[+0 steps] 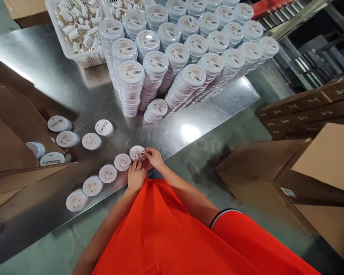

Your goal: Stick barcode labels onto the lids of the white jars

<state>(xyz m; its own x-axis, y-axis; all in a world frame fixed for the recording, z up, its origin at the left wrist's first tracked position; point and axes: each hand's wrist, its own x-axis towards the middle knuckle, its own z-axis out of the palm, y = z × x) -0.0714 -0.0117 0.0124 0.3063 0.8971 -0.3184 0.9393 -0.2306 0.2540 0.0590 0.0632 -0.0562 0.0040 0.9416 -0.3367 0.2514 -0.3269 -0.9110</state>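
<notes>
A white round tub (136,149) with a printed lid stands near the table edge in front of me. My right hand (154,157) pinches the edge of a small barcode label (140,154) lying on that lid. My left hand (136,176) is closed with bent fingers against the near side of the same tub; its thumb is partly hidden. Leftward along the edge runs a row of similar round tubs, the nearest being a tub (122,162) beside my left hand. Their lids show print, but no barcode is clear on them.
Tall stacks of labelled tubs (131,72) fill the table's (88,95) far side, with a short stack (157,109) in front. A white basket (88,59) holds small white-capped bottles. Cardboard boxes (14,110) stand left; an open carton (258,160) stands right.
</notes>
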